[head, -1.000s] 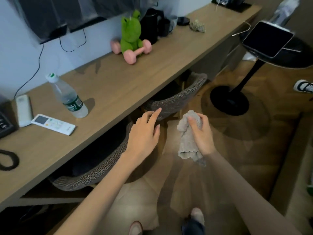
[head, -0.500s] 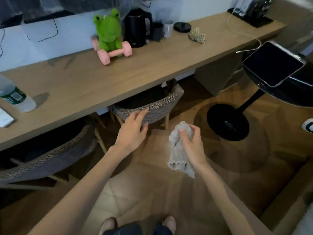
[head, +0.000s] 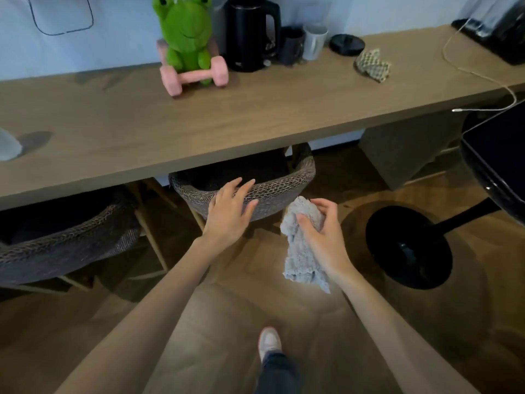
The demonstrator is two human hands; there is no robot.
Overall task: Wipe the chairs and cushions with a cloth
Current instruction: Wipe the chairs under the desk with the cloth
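Two woven grey chairs are tucked under the long wooden desk point(head: 255, 109). The right chair point(head: 287, 186) shows its curved backrest in the middle of the view, and its dark seat is mostly hidden beneath the desk. My left hand point(head: 230, 211) rests with straight fingers on the top of that backrest. Just right of it, my right hand point(head: 321, 231) grips a crumpled grey cloth point(head: 301, 251) that hangs down over the floor. The left chair point(head: 65, 243) stands at the left edge.
On the desk stand a green frog plush point(head: 184, 41) with a pink dumbbell, a black kettle point(head: 250, 32), two cups, a small checked cloth point(head: 372, 65) and a cable. A black pedestal table base point(head: 409, 248) stands on the floor to the right. My shoe point(head: 268, 342) is below.
I have stepped closer and turned right, so the right chair is now central. My left hand reached forward onto its backrest. My right hand still holds the cloth.
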